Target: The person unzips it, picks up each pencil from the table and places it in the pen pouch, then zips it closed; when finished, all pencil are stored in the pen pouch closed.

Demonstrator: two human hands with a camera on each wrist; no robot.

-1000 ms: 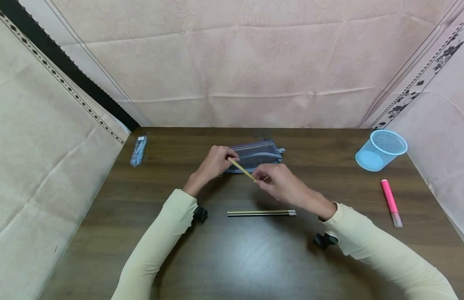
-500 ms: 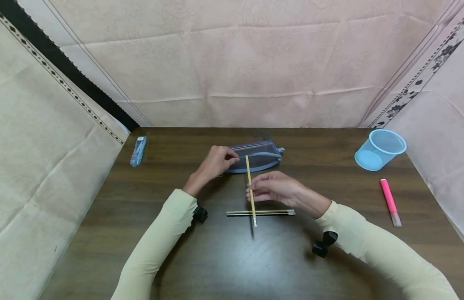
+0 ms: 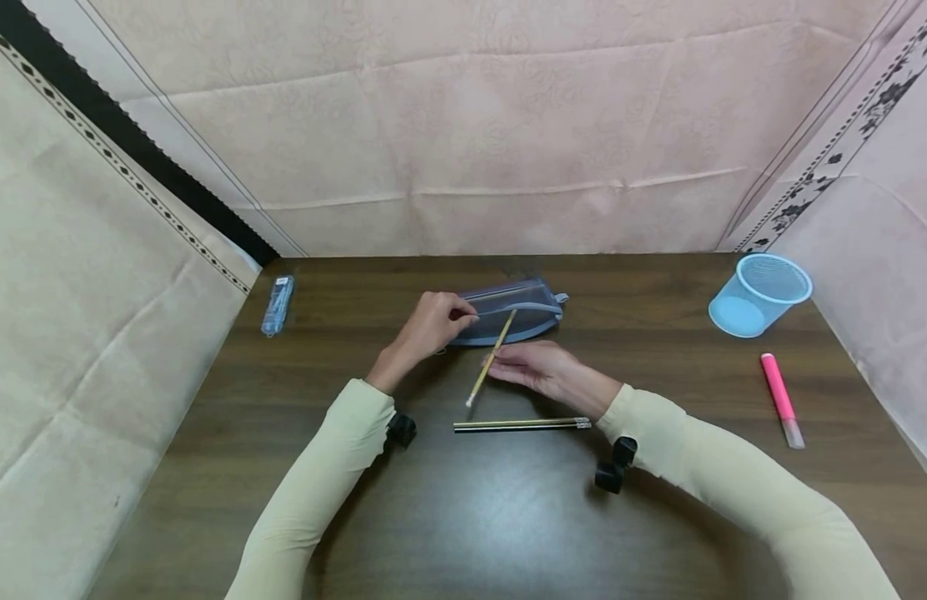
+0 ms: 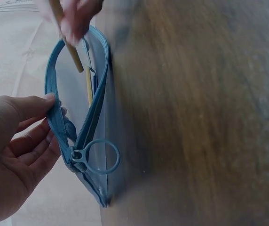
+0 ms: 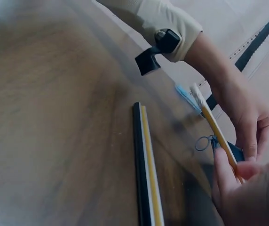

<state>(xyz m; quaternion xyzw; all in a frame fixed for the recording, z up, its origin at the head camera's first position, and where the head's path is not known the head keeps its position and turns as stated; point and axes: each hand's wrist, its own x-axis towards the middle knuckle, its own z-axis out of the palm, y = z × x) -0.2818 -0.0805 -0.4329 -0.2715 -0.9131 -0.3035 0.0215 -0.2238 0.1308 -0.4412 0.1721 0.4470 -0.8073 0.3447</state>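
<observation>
My left hand pinches the zipper edge of a see-through blue pencil pouch at the back of the table. In the left wrist view the pouch's mouth gapes, and a yellow stick and a dark blue one lie inside. My right hand holds a yellow pencil between thumb and fingers. Its white-tipped end points toward me, while the other end is over the pouch opening. In front of both hands, a pair of pencils, one yellowish and one dark, lies side by side on the wooden table.
A light-blue mesh cup lies tipped on its side at the back right. Nearer me is a pink marker. At the far left rests a small blue packet. Cloth walls rise behind the table and along both sides.
My right hand has taken the pencil out of the left hand's reach, turned it around, and brought its far end back over the pouch. The left hand stays at the pouch.
</observation>
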